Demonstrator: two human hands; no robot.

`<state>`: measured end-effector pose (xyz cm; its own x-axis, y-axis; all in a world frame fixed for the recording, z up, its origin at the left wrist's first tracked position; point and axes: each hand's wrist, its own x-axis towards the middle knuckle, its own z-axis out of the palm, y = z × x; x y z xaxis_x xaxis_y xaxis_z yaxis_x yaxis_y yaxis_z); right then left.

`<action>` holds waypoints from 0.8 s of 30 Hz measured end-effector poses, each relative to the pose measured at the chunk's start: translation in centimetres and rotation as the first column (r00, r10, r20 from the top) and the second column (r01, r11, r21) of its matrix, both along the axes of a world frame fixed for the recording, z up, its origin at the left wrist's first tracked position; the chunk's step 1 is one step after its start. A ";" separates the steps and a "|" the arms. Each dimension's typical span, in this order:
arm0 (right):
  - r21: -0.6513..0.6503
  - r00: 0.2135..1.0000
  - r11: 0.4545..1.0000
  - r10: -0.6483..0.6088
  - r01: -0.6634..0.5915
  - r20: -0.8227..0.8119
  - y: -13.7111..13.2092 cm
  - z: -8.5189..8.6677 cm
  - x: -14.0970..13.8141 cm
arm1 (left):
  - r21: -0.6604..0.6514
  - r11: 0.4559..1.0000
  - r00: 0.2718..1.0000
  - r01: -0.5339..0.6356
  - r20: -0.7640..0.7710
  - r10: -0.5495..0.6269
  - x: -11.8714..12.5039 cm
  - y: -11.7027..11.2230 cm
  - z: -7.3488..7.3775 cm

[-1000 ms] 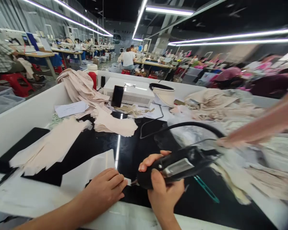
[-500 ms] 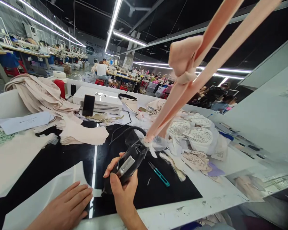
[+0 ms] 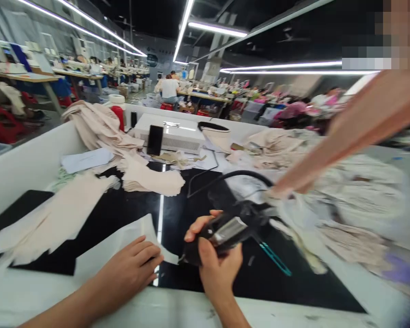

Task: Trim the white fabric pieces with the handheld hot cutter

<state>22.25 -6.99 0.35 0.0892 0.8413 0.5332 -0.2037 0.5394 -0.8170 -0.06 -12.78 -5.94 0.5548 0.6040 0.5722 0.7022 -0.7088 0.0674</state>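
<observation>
My left hand point(image 3: 128, 269) lies flat on a thin white fabric piece point(image 3: 105, 248), its fingers stretched out over the cloth. The fabric rests on a black glossy board point(image 3: 172, 218). In my right hand point(image 3: 220, 269) is a black corded hand tool point(image 3: 227, 230) with a silver plate, held with fingers and thumb around its body. Its lower left end is at the tip of the white fabric; whether it touches is too blurred to tell. A pink fabric strap point(image 3: 348, 136) runs up from the tool's far end. Teal thread snips point(image 3: 275, 258) lie right of my right hand.
Stacked beige fabric pieces point(image 3: 152, 180) lie at the back of the board. Behind stand a phone point(image 3: 155, 140), a white box point(image 3: 177, 134) and a visor cap point(image 3: 217, 136). Cut pieces point(image 3: 355, 182) heap on the right. A person point(image 3: 170, 89) sits farther off.
The view has swung right and blurred, so the table things appear shifted. My right hand and the tool have moved slightly along the fabric's edge. Both hands keep their holds.
</observation>
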 end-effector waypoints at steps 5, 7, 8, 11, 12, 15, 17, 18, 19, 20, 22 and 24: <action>0.006 0.997 0.999 -0.049 0.050 -0.054 0.7 0.5 0.2 | -0.086 0.996 0.998 -0.003 -0.071 -0.003 -0.3 0.2 -0.2; -0.001 0.997 0.999 -0.046 0.046 -0.065 0.7 0.9 0.0 | -0.093 0.996 0.997 0.008 -0.079 -0.016 -0.4 0.2 -0.2; -0.001 0.997 0.999 -0.037 0.037 -0.065 0.7 1.1 0.0 | -0.098 0.995 0.996 0.015 -0.083 -0.024 -0.5 0.2 -0.2; -0.002 0.997 0.999 -0.044 0.044 -0.062 0.6 1.5 -0.1 | -0.116 0.993 0.996 0.031 -0.080 -0.041 -0.4 0.2 -0.2; 0.002 0.997 0.999 -0.049 0.049 -0.059 0.7 1.6 -0.1 | -0.124 0.992 0.997 0.034 -0.069 -0.043 -0.4 0.2 -0.2; 0.012 0.997 0.998 -0.057 0.058 -0.055 0.8 1.8 -0.1 | -0.150 0.988 0.998 0.043 -0.031 -0.049 -0.4 0.2 -0.1; 0.015 0.997 0.998 -0.054 0.055 -0.061 0.9 1.9 -0.1 | -0.168 0.985 0.999 0.044 -0.023 -0.049 -0.4 0.2 -0.1; 0.013 0.997 0.998 -0.053 0.054 -0.063 0.9 2.0 -0.1 | -0.179 0.983 0.998 0.045 -0.025 -0.050 -0.4 0.2 0.0; 0.012 0.996 0.998 -0.054 0.055 -0.066 0.9 2.0 -0.1 | -0.189 0.981 0.998 0.044 -0.028 -0.050 -0.4 0.2 0.0; 0.009 0.996 0.998 -0.056 0.057 -0.067 0.8 2.0 -0.1 | -0.199 0.979 0.998 0.044 -0.033 -0.051 -0.4 0.2 0.0; 0.001 0.996 0.998 -0.062 0.063 -0.067 0.8 2.1 -0.1 | -0.212 0.976 0.998 0.045 -0.043 -0.056 -0.4 0.2 0.1; -0.007 0.996 0.998 -0.065 0.065 -0.067 0.8 2.2 -0.1 | -0.221 0.974 0.997 0.043 -0.053 -0.056 -0.3 0.2 0.1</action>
<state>22.17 -6.24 2.51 0.1792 0.8350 0.5202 -0.2223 0.5495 -0.8054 -0.38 -12.55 -5.79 0.6155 0.6824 0.3942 0.6740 -0.7151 0.1856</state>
